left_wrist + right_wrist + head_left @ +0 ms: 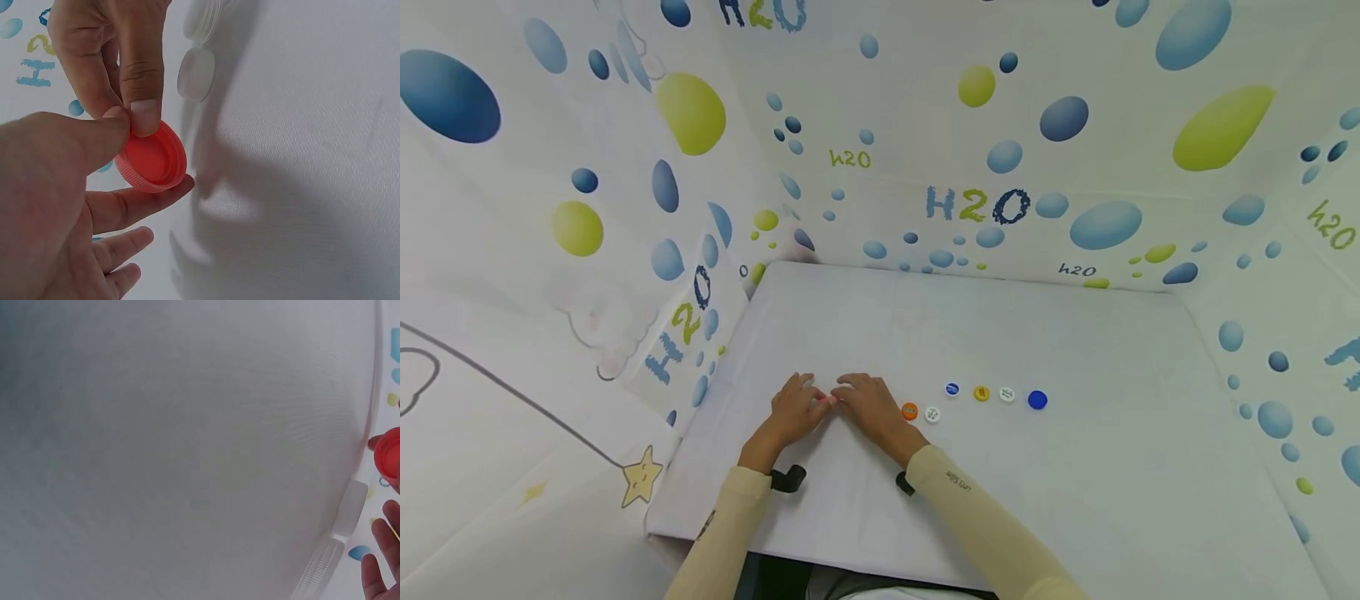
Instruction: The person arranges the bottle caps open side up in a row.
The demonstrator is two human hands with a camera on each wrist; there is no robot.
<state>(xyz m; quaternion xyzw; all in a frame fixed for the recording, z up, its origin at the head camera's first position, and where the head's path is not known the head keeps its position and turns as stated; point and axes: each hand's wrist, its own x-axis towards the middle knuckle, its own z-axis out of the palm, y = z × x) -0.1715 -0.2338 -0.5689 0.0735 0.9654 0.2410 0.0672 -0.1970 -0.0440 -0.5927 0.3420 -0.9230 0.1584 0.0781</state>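
Observation:
A red bottle cap is tilted between my two hands, its hollow side facing the left wrist camera. My left hand holds it by thumb and index finger, the other fingers spread away. From the opposite side my right hand pinches the rim, the thumb pressing just inside it. Only a sliver of the cap shows in the head view. At the edge of the right wrist view appear part of the cap and some fingers. Beside my right hand lies an orange cap.
Right of the orange cap lie a white cap, a blue-and-white cap, a yellow cap, another white cap and a blue cap. White cloth covers the table. Printed curtains hang around it.

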